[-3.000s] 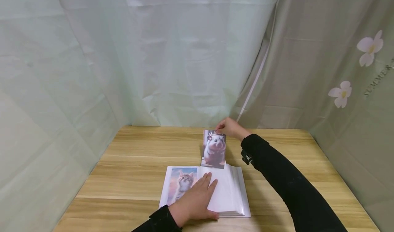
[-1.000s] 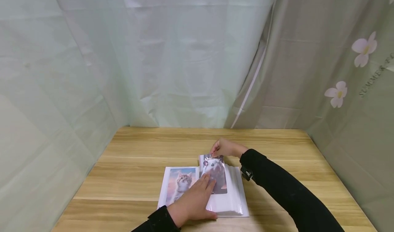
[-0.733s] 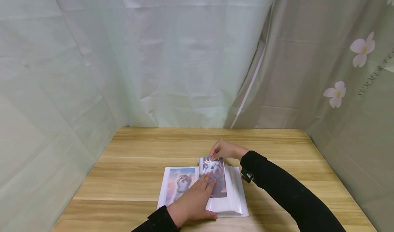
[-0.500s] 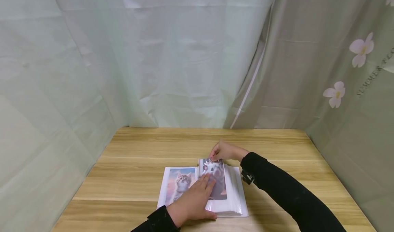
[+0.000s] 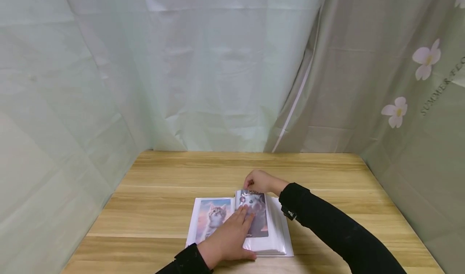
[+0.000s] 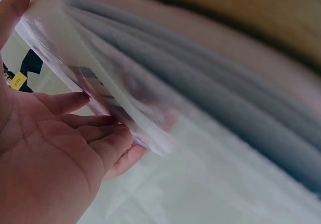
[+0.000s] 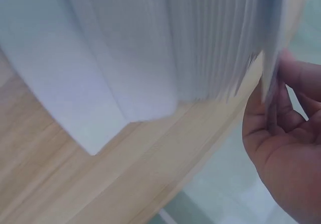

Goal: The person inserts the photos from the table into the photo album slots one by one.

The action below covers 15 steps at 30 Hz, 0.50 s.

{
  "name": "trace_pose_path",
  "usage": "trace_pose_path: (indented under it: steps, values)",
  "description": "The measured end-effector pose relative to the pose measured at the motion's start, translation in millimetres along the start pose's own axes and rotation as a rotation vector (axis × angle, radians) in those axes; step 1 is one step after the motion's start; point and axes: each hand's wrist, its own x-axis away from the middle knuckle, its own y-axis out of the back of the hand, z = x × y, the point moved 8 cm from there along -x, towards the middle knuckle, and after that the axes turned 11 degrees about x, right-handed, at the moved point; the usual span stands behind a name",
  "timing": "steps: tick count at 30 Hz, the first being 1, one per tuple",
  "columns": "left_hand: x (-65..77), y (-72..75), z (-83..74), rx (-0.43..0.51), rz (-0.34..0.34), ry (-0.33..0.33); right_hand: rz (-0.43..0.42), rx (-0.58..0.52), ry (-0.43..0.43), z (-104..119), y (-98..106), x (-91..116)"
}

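Observation:
An open white photo album (image 5: 267, 245) lies on the table, with a kitten photo (image 5: 216, 213) in its left page. On the right page is a photo of a hamster (image 5: 259, 221) wearing a crown. Its top edge sticks out past the page's far edge. My right hand (image 5: 262, 181) pinches at that top edge near its left corner; in the right wrist view the thumb and fingers close on a thin edge beside the stacked pages. With fingers spread, my left hand (image 5: 229, 234) presses flat on the album, covering part of both photos.
The wooden table (image 5: 160, 209) extends around the album on all sides. Pale curtains (image 5: 218, 84) hang behind and at both sides, with printed flowers (image 5: 396, 111) on the right. Several more album pages (image 7: 215, 43) are stacked under the right page.
The hamster photo has come down from above the album onto the right page, and the right hand came toward me with it, lately shifting slightly left along its top. The left hand stays put.

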Motion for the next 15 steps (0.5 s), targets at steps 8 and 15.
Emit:
trace_pose_path:
  steps: [8, 15]
  values:
    - [0.6, 0.0, -0.3, 0.01, -0.006, -0.002, 0.053, -0.017, -0.057, 1.6, -6.1, -3.5]
    - [1.1, 1.2, 0.2, 0.019, -0.02, -0.007, 0.093, -0.084, -0.048, 4.4, -6.2, -2.4]
